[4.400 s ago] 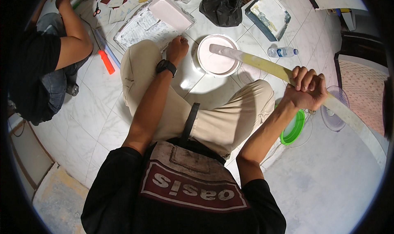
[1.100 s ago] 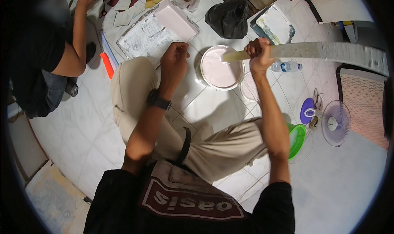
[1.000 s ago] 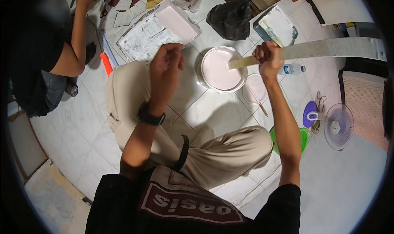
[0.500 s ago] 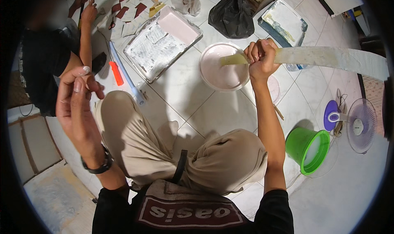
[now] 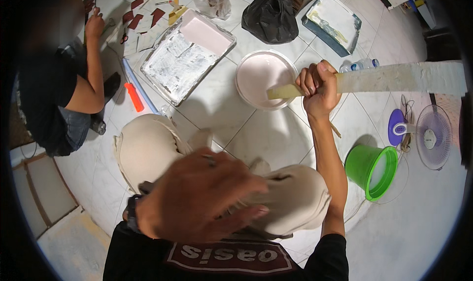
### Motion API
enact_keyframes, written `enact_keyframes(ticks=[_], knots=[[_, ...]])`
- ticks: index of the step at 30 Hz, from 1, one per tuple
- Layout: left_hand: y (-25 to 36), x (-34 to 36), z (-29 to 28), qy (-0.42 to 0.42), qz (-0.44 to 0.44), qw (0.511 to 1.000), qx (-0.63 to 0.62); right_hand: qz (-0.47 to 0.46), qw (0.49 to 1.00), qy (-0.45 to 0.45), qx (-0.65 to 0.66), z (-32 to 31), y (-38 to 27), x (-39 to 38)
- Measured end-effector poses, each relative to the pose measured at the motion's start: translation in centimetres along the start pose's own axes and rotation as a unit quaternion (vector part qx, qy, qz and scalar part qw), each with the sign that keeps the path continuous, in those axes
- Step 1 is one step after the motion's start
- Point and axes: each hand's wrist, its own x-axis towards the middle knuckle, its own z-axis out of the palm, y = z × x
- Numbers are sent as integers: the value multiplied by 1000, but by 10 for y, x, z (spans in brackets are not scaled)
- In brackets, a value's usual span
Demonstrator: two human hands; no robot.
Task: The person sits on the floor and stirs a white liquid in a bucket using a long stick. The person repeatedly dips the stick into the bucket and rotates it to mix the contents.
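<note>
One fist gripping strip, left hand raised

We look down on a pale tiled floor bearing an open paint bucket, a smeared pink-and-white tray, a black plastic bag, a dark-sided tray, a green bucket and a bottle on its side

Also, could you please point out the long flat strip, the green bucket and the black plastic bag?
Long flat strip (image 5: 399,79): head view, on its broad middle stretch.
Green bucket (image 5: 357,166): head view, on its outer wall.
Black plastic bag (image 5: 270,18): head view, on its body.
</note>
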Motion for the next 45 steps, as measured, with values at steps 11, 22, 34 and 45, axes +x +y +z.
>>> enact_keyframes(ticks=[11, 22, 34, 45], knots=[[-69, -2, 14, -158, 129, 979, 24, -99, 987, 57, -109, -5, 7, 41], [-78, -32, 4, -126, 111, 984, 64, -11, 992, 41, -116, 13, 2, -13], [-72, -27, 6, -95, 42, 991, 84, -104, 981, 23, -161, 11, 16, 42], [-72, -21, -1, -111, 31, 990, 87, 56, 994, 33, -90, 41, 5, 11]])
